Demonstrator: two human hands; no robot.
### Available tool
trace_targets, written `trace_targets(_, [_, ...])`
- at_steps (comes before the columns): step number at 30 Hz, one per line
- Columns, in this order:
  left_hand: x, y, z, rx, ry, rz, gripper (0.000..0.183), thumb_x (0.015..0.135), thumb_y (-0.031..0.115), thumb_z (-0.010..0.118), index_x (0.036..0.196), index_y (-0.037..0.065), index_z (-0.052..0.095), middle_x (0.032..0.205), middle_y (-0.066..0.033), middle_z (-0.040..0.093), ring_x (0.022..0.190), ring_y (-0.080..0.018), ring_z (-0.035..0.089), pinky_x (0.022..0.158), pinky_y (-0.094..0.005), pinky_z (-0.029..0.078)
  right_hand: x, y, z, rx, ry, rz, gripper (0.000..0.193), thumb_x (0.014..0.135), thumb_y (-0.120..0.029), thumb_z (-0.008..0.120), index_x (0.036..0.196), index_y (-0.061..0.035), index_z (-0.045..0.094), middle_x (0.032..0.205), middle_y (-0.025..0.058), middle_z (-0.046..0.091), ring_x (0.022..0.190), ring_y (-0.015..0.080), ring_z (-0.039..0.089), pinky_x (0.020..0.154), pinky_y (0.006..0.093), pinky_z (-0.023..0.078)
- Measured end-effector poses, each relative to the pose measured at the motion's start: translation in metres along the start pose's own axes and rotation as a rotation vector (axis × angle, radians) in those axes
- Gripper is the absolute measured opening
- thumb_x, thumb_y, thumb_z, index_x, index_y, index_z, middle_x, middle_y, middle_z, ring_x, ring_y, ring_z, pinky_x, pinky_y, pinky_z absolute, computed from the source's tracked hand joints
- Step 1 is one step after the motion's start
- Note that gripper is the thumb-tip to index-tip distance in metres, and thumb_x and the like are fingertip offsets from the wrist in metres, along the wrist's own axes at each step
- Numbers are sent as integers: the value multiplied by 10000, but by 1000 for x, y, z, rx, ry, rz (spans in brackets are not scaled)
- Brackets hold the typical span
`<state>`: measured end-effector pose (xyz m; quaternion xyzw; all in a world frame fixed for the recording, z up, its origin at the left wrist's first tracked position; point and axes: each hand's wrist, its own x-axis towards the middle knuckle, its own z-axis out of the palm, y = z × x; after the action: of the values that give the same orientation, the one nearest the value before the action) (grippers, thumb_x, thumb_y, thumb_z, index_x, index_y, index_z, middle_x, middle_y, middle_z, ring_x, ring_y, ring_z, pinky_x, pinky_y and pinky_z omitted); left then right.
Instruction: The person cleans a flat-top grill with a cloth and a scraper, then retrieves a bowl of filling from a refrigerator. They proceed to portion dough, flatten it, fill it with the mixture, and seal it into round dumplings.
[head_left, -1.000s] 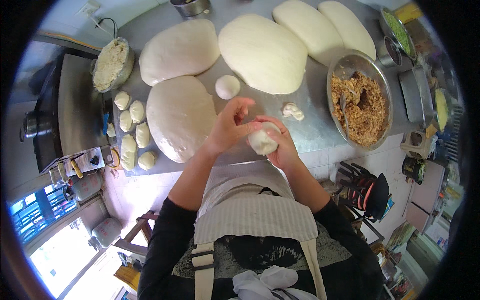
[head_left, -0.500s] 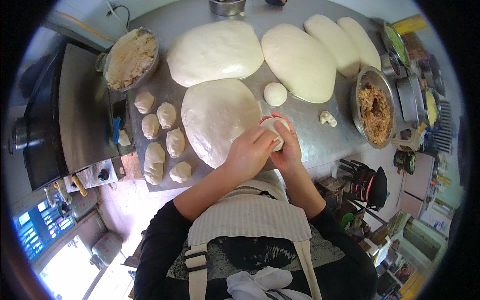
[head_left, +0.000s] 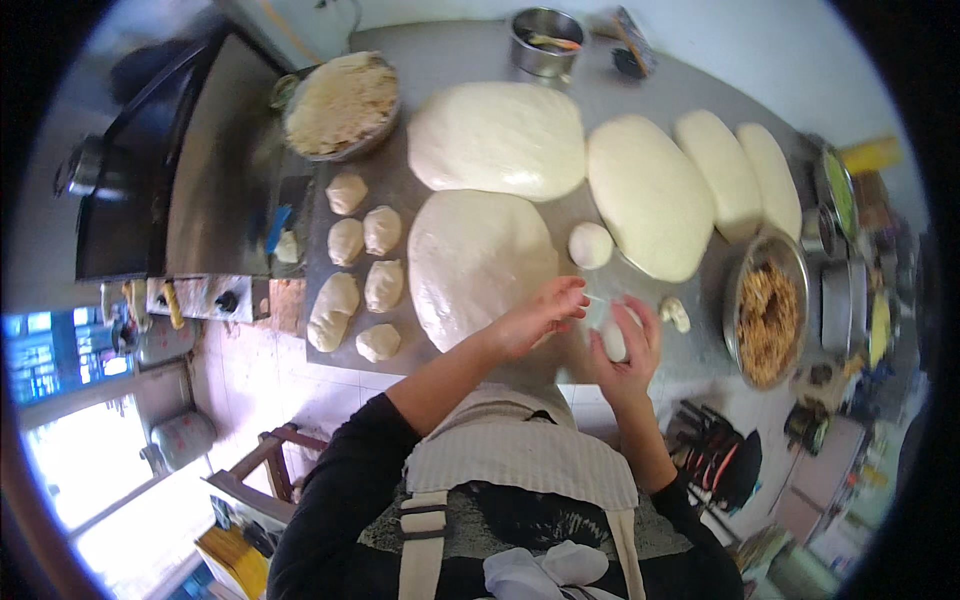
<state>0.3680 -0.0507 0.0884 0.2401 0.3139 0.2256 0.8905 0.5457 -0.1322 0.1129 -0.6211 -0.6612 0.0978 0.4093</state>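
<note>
My right hand (head_left: 640, 362) is closed around a small white dough ball (head_left: 613, 343), near the table's front edge. Apart from it, my left hand (head_left: 545, 315) is raised over the near edge of a large flat dough slab (head_left: 480, 262), fingers spread, holding nothing. A thin pale streak shows between the two hands; I cannot tell whether it is dough. Just beyond them lies a smooth round dough ball (head_left: 590, 245). Several small dough pieces (head_left: 384, 286) sit on the left of the table. Small dough scraps (head_left: 675, 314) lie right of my right hand.
More big dough slabs (head_left: 497, 140) cover the far part of the metal table (head_left: 385, 180). A bowl of crumbly pale filling (head_left: 342, 105) stands at the back left, a metal bowl of brown filling (head_left: 768, 325) at the right. A metal pot (head_left: 547, 42) is at the back.
My hands have come apart: the left has let go of the dough and moved left, while the right keeps it. The whole view has shifted, showing more of the table's far end.
</note>
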Motion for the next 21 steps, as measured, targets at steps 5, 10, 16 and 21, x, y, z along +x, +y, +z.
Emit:
trace_targets(5, [-29, 24, -48, 113, 408, 321, 282, 942, 198, 618, 1171, 38, 575, 1039, -52, 632, 968, -140, 598, 829, -277, 468, -12, 73, 44, -615, -269, -303, 438, 900, -298, 615, 1261, -50, 606, 1279, 221, 544, 1172, 407, 497, 1020, 495, 362])
trace_targets(10, [-94, 51, -112, 127, 664, 520, 209, 934, 159, 617, 1096, 27, 608, 964, -39, 644, 888, -127, 604, 813, -273, 471, 8, 82, 63, -45, -137, 225, 401, 947, -236, 562, 1301, -49, 567, 1303, 240, 525, 1216, 403, 477, 1038, 470, 364])
trace_targets(16, [-111, 39, -137, 239, 690, 375, 174, 936, 109, 591, 1087, 22, 604, 968, -52, 646, 892, -132, 606, 790, -255, 475, 94, 53, 102, 1, -80, 1, 358, 905, -107, 589, 1256, -39, 580, 1265, 198, 583, 1166, 370, 553, 956, 406, 472])
trace_targets(21, [-96, 32, -125, 343, 678, 426, 185, 922, 61, 602, 1096, 0, 595, 974, -69, 653, 901, -132, 615, 821, -265, 493, 253, 74, 150, -11, -139, -192, 246, 882, -49, 575, 1120, -57, 639, 1163, 161, 641, 1055, 357, 612, 896, 402, 499])
